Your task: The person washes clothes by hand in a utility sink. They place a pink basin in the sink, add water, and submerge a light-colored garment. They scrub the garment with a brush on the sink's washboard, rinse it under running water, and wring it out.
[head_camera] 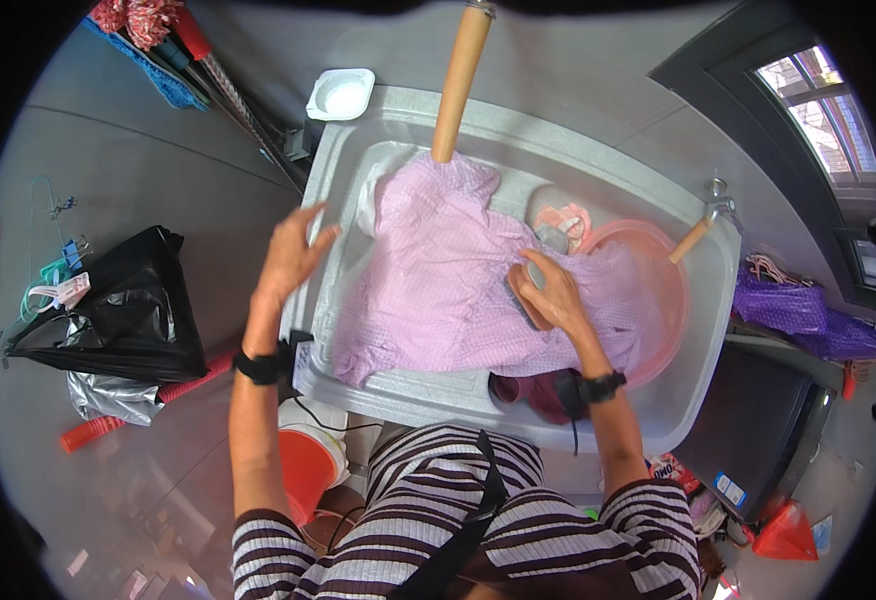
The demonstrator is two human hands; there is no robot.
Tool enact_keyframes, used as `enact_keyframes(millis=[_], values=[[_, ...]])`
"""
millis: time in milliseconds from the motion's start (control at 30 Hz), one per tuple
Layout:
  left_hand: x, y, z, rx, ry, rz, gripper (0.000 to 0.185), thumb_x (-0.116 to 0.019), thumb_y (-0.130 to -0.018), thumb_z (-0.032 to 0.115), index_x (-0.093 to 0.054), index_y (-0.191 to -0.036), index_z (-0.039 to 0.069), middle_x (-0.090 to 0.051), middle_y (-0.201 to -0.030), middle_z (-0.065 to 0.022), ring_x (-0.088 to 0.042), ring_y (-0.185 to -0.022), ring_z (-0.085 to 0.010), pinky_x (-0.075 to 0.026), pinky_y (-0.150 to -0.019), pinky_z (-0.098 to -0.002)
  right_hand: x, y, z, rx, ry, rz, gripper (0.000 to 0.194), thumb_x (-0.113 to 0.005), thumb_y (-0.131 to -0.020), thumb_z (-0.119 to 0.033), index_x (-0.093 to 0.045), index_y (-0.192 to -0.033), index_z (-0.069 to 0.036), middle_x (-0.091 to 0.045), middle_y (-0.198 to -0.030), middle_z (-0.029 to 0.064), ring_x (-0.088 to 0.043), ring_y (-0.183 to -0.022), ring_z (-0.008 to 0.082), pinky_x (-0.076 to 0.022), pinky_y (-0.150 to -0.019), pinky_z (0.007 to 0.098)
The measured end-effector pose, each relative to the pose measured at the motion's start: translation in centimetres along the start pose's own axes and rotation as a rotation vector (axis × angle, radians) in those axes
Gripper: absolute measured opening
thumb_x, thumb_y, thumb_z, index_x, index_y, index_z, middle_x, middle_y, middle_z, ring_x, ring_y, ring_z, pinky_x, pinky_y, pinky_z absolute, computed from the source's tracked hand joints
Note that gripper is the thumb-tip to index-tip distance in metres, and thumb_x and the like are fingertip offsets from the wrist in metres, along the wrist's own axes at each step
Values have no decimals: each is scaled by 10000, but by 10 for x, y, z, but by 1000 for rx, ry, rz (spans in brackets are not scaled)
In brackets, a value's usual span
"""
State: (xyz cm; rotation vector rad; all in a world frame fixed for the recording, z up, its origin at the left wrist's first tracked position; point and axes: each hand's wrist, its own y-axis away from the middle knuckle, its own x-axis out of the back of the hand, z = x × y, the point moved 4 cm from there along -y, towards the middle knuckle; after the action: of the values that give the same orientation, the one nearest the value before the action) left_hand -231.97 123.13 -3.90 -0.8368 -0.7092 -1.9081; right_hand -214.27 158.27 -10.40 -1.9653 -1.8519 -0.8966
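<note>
A wet pink checked garment (445, 277) lies spread in a grey laundry sink (595, 142), its right part draped into a pink plastic basin (670, 315). My right hand (554, 292) grips a scrubbing brush (529, 300) against the cloth. My left hand (295, 251) is raised near the sink's left rim, fingers apart, holding nothing. Dark maroon cloth (535, 397) lies at the sink's near edge, partly hidden by the garment and my right wrist. A tan cylindrical tube (462, 82) reaches down to the garment's top.
A white plastic container (342, 94) sits on the sink's back left corner. A metal tap (721, 206) with a tan tube (689, 241) stands at the right. A black plastic bag (130, 315) hangs left; a red bucket (306, 465) stands below the sink.
</note>
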Motion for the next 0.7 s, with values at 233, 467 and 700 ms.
enact_keyframes(millis=[233, 467, 700], values=[[39, -139, 16, -225, -171, 129, 594, -664, -832, 338, -518, -1217, -90, -523, -1251, -274, -534, -1136, -389, -417, -973, -404, 14, 36, -25, -80, -34, 58, 470, -630, -745, -164, -567, -1192, -33, -597, -1167, 216, -579, -1080, 379, -461, -911, 409], [-20, -213, -22, -130, -618, -171, 656, -501, -894, 498, -416, -1370, 55, -407, -1404, -212, -391, -1302, -356, -281, -1079, -491, 30, 74, -6, -227, -61, 196, 468, -635, -740, -70, -559, -1200, -30, -624, -1097, 197, -605, -1048, 334, -453, -901, 372], [-26, -215, -23, -12, -668, -180, 608, -488, -900, 530, -436, -1366, 142, -458, -1354, -137, -432, -1271, -317, -155, -1067, -633, 24, 95, 17, -326, -85, 261, 458, -641, -738, -101, -568, -1186, -38, -617, -1089, 208, -601, -1017, 368, -465, -874, 386]])
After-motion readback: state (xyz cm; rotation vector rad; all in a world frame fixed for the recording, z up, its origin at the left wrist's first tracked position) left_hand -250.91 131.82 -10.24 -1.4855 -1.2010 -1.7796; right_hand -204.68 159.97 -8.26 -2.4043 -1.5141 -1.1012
